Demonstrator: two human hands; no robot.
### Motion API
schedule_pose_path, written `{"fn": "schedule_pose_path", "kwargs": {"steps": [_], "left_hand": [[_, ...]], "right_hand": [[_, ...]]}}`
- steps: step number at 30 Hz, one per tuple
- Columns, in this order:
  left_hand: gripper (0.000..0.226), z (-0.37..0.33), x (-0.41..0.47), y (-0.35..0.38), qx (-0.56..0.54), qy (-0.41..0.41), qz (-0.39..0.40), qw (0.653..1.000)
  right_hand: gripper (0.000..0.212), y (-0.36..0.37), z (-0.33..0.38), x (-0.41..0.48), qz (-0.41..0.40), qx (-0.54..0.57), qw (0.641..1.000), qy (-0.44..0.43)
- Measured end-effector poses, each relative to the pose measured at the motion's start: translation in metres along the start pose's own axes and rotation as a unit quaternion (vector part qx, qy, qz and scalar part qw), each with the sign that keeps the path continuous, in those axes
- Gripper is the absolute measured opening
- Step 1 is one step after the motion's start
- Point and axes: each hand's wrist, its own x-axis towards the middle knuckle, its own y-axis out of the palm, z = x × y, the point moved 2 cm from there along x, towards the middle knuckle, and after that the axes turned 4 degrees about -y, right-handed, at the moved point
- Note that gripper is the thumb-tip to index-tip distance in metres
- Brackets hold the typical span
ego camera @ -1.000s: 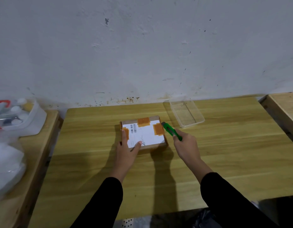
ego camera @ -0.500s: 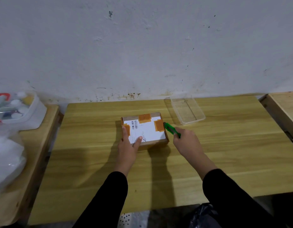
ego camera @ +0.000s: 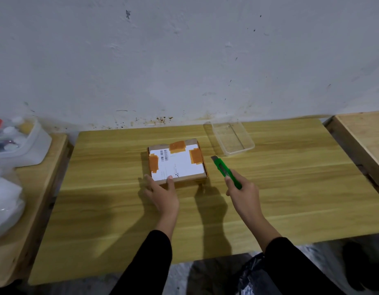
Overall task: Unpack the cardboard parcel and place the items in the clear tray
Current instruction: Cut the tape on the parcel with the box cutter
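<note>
Basically nothing's unpacked yet. Left hand (ego camera: 163,193) lies flat, fingers spread, on the near-left corner of the cardboard parcel (ego camera: 177,160), w/ all three orange tape patches unbroken. Right hand (ego camera: 244,191) grips a green utility knife (ego camera: 226,170), tip just beside the parcel's right edge. Beyond the knife, clear tray (ego camera: 249,146) sits empty.

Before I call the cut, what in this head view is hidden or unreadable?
- Parcel contents: hidden by the closed, taped cardboard.
- Label text and barcode: too small to read.
- Knife blade: tip too small and blurred to tell how far it is out.
- Tub at left: cut off by the frame edge, contents blurred.
- Left hand fingers: blurred, so contact with the parcel is unclear.
</note>
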Motion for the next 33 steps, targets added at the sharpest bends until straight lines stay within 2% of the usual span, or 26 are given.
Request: {"fn": "schedule_pose_path", "kwargs": {"steps": [2,5,11,17,21,26,33], "left_hand": [[0.071,-0.006,-0.009,0.004,-0.012,-0.020,-0.014,1.000],[0.068,-0.012,-0.005,0.001,0.002,0.002,-0.009,1.000],[0.061,-0.021,0.037,-0.023,0.051,0.053,0.028,0.997],[0.052,-0.047,0.098,-0.036,-0.020,0.037,0.035,0.999],[0.049,-0.066,0.128,-0.031,-0.056,0.020,0.040,0.997],[0.047,-0.081,0.143,-0.016,-0.067,0.048,0.040,0.996],[0.046,-0.082,0.154,-0.008,-0.056,0.072,0.055,0.994]], "right_hand": [[0.032,0.006,0.001,0.004,-0.009,0.010,1.000,-0.005],[0.032,0.016,-0.005,0.012,-0.012,0.031,0.999,0.019],[0.043,0.040,-0.019,0.034,0.053,0.044,0.996,0.059],[0.046,0.077,-0.018,0.068,0.088,0.095,0.988,0.086],[0.046,0.101,-0.018,0.097,0.070,0.061,0.992,0.087],[0.045,0.121,-0.017,0.135,0.039,-0.008,0.998,0.053],[0.044,0.134,-0.007,0.170,0.057,-0.116,0.991,0.020]]}}
